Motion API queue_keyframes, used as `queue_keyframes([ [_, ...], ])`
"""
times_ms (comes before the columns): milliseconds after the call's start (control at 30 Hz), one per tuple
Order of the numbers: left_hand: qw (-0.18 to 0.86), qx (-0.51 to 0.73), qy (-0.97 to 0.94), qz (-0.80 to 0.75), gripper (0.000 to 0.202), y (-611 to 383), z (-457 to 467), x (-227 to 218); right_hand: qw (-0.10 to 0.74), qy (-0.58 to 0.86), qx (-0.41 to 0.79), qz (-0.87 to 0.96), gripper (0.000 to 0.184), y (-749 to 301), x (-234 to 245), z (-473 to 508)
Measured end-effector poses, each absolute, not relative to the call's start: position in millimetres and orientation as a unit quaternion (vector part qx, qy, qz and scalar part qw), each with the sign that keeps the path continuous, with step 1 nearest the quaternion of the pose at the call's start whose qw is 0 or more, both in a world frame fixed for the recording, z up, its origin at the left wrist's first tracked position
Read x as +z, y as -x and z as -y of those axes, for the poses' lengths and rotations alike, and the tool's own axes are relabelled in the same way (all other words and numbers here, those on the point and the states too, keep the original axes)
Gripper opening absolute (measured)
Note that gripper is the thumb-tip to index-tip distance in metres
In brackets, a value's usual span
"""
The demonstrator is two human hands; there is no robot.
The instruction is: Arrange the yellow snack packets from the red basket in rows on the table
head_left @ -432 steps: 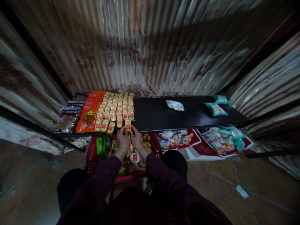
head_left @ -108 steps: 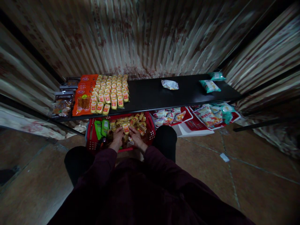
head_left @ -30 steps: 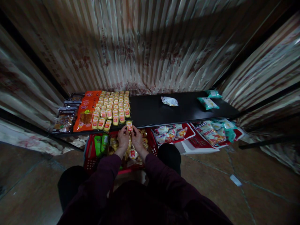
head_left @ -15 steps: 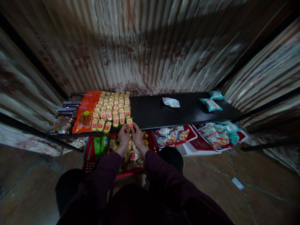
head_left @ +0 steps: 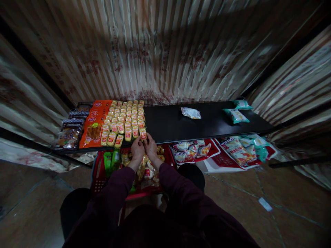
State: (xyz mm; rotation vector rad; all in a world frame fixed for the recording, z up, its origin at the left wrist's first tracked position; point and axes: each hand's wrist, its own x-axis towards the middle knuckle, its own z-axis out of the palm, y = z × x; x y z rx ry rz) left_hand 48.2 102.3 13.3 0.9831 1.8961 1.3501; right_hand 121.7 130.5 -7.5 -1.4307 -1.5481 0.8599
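Note:
Both my left hand (head_left: 137,148) and my right hand (head_left: 150,146) pinch a small wrapped snack cake (head_left: 142,134) between their fingertips, at the front edge of the black shelf (head_left: 170,124). It lies at the right end of the front row of similar yellow wrapped cakes (head_left: 120,127), which stand in close rows. Below my hands, a red basket (head_left: 99,179) holds more wrapped cakes and green packets (head_left: 111,161); my forearms hide part of it.
Left of the cakes lie orange snack bags (head_left: 93,125) and dark packets (head_left: 71,132). Farther right on the shelf are a white packet (head_left: 191,112) and teal packets (head_left: 236,115). Under the shelf, red trays (head_left: 216,151) hold several bags. Striped curtains (head_left: 165,51) enclose the shelf.
My hands have moved the cake slightly back, into line with the front row beside its neighbour. The view has shifted a little.

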Motion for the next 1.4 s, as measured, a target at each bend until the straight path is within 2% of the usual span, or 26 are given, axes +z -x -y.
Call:
queue_keyframes([
  [200, 0.296, 0.492, -0.370, -0.730, 0.035, -48.6, -107.2, 19.3, 0.396, 0.591, 0.313, 0.629, 0.046, -118.9, -3.9, -132.5],
  [433, 0.292, 0.489, -0.385, -0.726, 0.039, -47.1, -113.1, 18.3, 0.417, 0.570, 0.309, 0.637, 0.048, -117.4, -5.3, -140.0],
  [1033, 0.278, 0.418, -0.423, -0.754, 0.041, -51.1, -118.1, 24.9, 0.367, 0.588, 0.271, 0.668, 0.051, -114.5, -16.8, -157.1],
  [1400, 0.263, 0.440, -0.439, -0.738, 0.036, -52.9, -117.1, 18.6, 0.408, 0.571, 0.226, 0.676, 0.047, -116.0, -29.1, -162.2],
])
